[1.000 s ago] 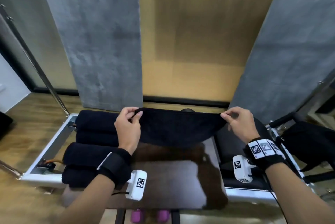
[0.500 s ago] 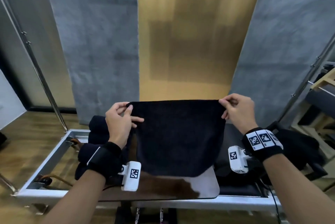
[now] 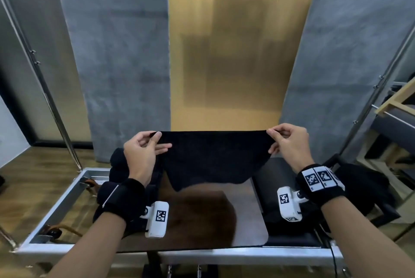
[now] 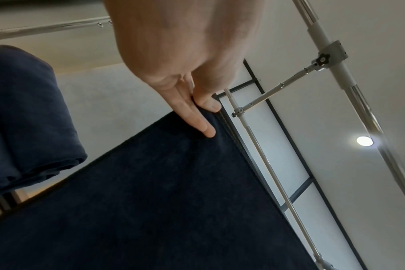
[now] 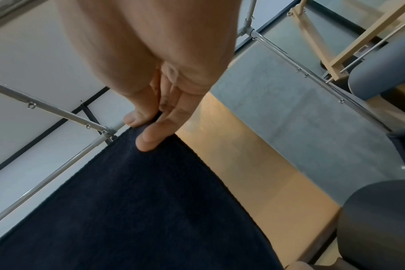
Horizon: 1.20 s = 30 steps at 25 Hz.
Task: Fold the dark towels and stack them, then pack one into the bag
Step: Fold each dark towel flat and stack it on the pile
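A dark towel [image 3: 211,158] hangs spread in the air above the brown tabletop [image 3: 244,217]. My left hand [image 3: 143,154] pinches its top left corner between thumb and fingers, and my right hand [image 3: 289,142] pinches the top right corner. Its lower edge hangs just above the table. The left wrist view shows the thumb and fingers [image 4: 197,117] clamped on the towel [image 4: 150,201] edge; the right wrist view shows the same pinch [image 5: 150,127] on the towel [image 5: 139,210]. A pile of dark folded towels [image 3: 116,172] lies to the left, partly behind my left arm. A black bag [image 3: 363,187] sits at the right.
The table rests on a metal-framed bench [image 3: 62,199] with a black padded seat [image 3: 276,178] on its right. Metal poles [image 3: 54,107] rise at both sides. Grey panels [image 3: 116,53] and a gold wall stand behind. Wooden floor lies to the left.
Both hands have raised the towel from the tabletop into the air and stretched it flat between them. Its lower edge has bunched up higher than half a second ago.
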Each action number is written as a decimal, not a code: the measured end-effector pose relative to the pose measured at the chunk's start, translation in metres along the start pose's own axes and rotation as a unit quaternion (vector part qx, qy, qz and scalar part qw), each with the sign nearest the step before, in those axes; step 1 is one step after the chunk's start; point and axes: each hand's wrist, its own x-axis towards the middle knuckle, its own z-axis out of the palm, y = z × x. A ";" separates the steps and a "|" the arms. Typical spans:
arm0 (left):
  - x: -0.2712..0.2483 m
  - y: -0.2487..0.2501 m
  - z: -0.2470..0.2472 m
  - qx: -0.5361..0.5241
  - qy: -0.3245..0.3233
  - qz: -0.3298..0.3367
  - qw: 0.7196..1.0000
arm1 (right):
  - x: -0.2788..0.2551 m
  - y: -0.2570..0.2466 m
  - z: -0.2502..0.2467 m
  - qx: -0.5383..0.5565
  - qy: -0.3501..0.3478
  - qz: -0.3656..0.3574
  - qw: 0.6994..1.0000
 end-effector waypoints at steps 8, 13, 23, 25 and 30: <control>-0.016 0.006 -0.008 0.062 0.000 0.018 0.998 | -0.015 -0.006 -0.022 -0.008 -0.014 -0.037 0.999; -0.005 -0.017 -0.005 0.076 -0.006 -0.039 0.996 | -0.004 0.022 -0.009 0.025 -0.066 0.057 0.996; 0.021 -0.027 0.010 0.029 -0.032 -0.023 0.999 | 0.026 0.059 0.013 0.116 -0.041 0.016 0.992; 0.011 -0.037 0.002 0.044 -0.032 -0.016 0.998 | 0.010 0.074 0.014 0.116 -0.044 0.008 0.992; -0.053 -0.103 -0.041 0.169 -0.055 -0.131 0.975 | -0.077 0.143 0.026 0.073 -0.085 0.126 0.986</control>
